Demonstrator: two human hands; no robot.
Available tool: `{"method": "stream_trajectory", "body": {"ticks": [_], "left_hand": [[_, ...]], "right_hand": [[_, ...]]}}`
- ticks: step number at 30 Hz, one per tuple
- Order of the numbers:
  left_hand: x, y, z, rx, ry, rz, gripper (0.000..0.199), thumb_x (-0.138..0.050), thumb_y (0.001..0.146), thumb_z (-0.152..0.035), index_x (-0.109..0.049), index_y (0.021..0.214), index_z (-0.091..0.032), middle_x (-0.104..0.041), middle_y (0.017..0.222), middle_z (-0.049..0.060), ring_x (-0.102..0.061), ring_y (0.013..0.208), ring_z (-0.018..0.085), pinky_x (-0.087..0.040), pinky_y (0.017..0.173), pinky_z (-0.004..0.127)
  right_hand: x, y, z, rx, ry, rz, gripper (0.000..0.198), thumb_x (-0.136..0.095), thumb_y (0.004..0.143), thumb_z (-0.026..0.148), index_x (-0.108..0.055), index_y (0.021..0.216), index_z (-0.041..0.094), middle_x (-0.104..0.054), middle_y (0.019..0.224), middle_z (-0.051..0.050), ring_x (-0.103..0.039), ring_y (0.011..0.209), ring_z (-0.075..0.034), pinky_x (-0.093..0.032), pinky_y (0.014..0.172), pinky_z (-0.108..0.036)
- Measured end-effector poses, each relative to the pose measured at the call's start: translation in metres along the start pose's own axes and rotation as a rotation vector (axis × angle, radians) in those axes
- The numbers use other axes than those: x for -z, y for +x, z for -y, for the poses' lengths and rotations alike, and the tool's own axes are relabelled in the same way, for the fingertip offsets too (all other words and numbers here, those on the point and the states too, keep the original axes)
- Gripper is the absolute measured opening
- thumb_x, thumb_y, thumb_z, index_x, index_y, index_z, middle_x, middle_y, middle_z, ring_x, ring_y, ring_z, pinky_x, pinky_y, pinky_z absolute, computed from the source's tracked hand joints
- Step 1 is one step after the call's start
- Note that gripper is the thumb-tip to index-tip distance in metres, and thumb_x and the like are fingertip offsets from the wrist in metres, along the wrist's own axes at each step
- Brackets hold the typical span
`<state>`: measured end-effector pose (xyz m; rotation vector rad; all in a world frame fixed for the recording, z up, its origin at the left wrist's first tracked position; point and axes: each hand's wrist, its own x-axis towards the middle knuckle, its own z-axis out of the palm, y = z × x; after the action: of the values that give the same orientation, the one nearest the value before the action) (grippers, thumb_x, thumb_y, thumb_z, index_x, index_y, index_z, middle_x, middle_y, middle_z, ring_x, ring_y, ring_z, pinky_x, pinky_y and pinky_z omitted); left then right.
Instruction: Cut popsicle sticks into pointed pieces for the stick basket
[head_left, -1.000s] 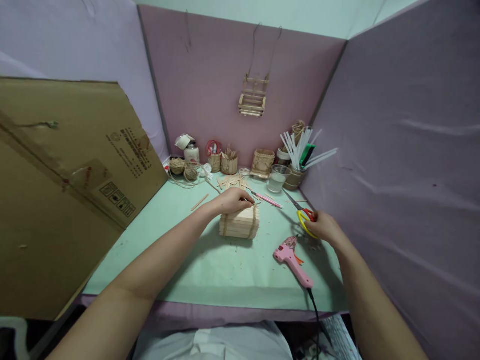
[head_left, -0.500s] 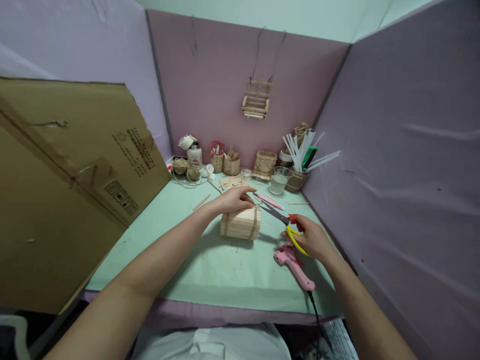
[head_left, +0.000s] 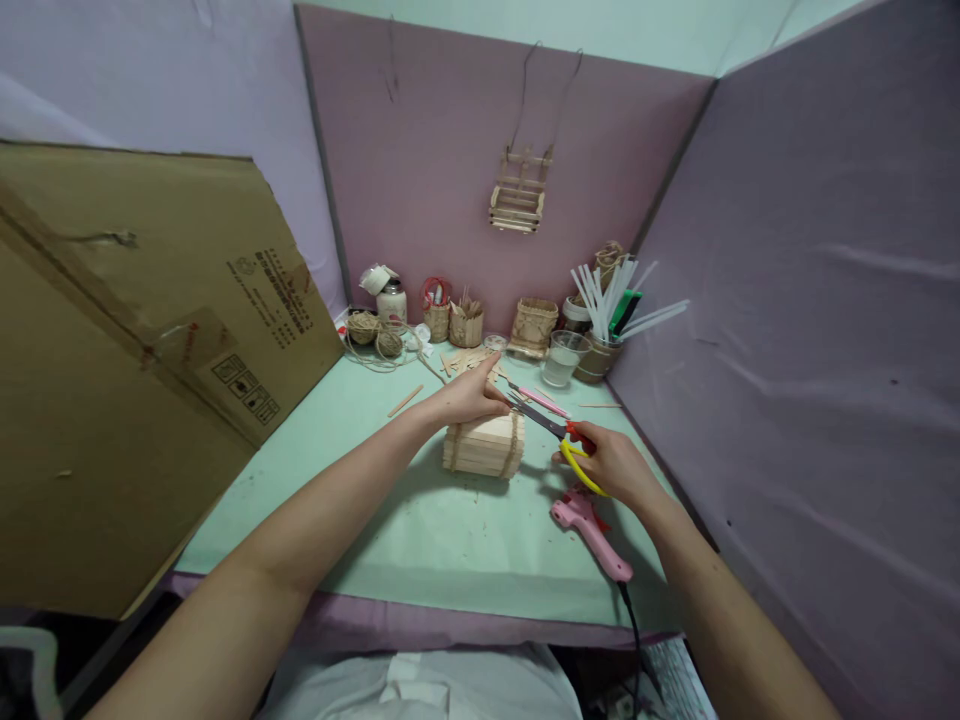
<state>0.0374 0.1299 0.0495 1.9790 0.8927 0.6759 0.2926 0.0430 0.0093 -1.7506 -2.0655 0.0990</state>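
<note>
A small container made of light wooden sticks (head_left: 480,449), banded by two twine strips, lies on the table before me. My left hand (head_left: 472,396) grips it from the top, the thumb near its right end and some fingers hidden behind it. My right hand (head_left: 616,464) is closed on a pair of scissors (head_left: 543,419) with one red and one yellow handle. Their dark blades point left, with the tips close to my left thumb at the container's top right edge. Whether twine lies between the blades is too small to tell.
Below my right hand lies a pink glue gun (head_left: 589,532) with a black cord. A pink pen-like tool (head_left: 544,402) rests behind the scissors. At the back stand twine balls (head_left: 363,327), a clear cup (head_left: 564,358) and a pot of glue sticks (head_left: 596,357). A cardboard box (head_left: 150,400) fills the left.
My right hand has brought the scissors leftward, their tips now at my left thumb. My left index finger has lifted and straightened. The view has shifted slightly.
</note>
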Motion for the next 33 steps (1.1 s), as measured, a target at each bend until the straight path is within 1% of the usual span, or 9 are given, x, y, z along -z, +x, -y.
{"method": "stream_trajectory", "body": {"ticks": [6,10,13,16,20,27,33], "left_hand": [[0.000,0.001,0.002,0.007,-0.005,-0.003,0.111,-0.073,0.068,-0.026,0.002,0.150,-0.015,-0.075,0.094,0.009,-0.068,0.092,0.023,-0.049,0.077,0.031],[0.000,0.002,0.000,0.008,-0.009,-0.009,0.111,-0.073,0.068,-0.025,0.000,0.150,-0.013,-0.075,0.095,0.010,-0.068,0.093,0.022,-0.049,0.079,0.030],[0.000,0.002,-0.001,0.007,0.005,-0.002,0.109,-0.072,0.068,-0.024,0.000,0.150,-0.014,-0.075,0.096,0.009,-0.068,0.094,0.021,-0.048,0.082,0.030],[0.000,0.002,-0.002,0.003,0.008,0.000,0.109,-0.072,0.068,-0.023,0.000,0.150,-0.015,-0.075,0.096,0.009,-0.068,0.094,0.021,-0.048,0.083,0.031],[0.000,0.000,-0.005,0.018,0.003,-0.001,0.108,-0.072,0.068,-0.022,-0.002,0.150,-0.013,-0.074,0.097,0.010,-0.068,0.093,0.021,-0.048,0.082,0.030],[-0.001,0.000,-0.006,0.013,0.012,0.001,0.105,-0.071,0.068,-0.022,-0.005,0.150,-0.014,-0.074,0.097,0.010,-0.069,0.092,0.020,-0.048,0.081,0.029],[-0.001,-0.001,-0.007,0.018,0.031,-0.004,0.104,-0.070,0.069,-0.021,-0.006,0.150,-0.015,-0.074,0.097,0.009,-0.068,0.093,0.020,-0.047,0.081,0.029]], "right_hand": [[-0.003,0.000,-0.001,-0.019,0.000,0.026,0.033,-0.058,0.075,0.055,-0.060,0.074,0.022,-0.055,0.058,0.001,-0.042,0.051,-0.014,-0.025,0.049,-0.025],[-0.001,-0.002,-0.001,-0.034,0.019,0.084,0.037,-0.056,0.077,0.057,-0.055,0.064,0.022,-0.053,0.053,0.001,-0.038,0.049,-0.013,-0.023,0.047,-0.025],[0.001,-0.003,0.002,-0.023,0.061,0.164,0.041,-0.054,0.079,0.058,-0.054,0.062,0.021,-0.054,0.053,0.001,-0.042,0.049,-0.013,-0.024,0.047,-0.025],[0.003,-0.003,0.006,-0.018,0.104,0.235,0.043,-0.049,0.082,0.059,-0.056,0.063,0.020,-0.058,0.055,0.001,-0.046,0.050,-0.014,-0.027,0.047,-0.025],[0.005,-0.003,0.012,-0.024,0.143,0.291,0.044,-0.047,0.084,0.057,-0.056,0.065,0.019,-0.060,0.054,0.000,-0.049,0.050,-0.014,-0.029,0.047,-0.024],[0.007,-0.004,0.020,-0.033,0.144,0.302,0.045,-0.043,0.086,0.057,-0.054,0.063,0.020,-0.060,0.053,0.000,-0.050,0.051,-0.015,-0.030,0.048,-0.025],[0.005,-0.005,0.022,-0.011,0.133,0.289,0.044,-0.045,0.087,0.055,-0.054,0.063,0.020,-0.062,0.057,-0.002,-0.052,0.054,-0.016,-0.031,0.051,-0.026]]}}
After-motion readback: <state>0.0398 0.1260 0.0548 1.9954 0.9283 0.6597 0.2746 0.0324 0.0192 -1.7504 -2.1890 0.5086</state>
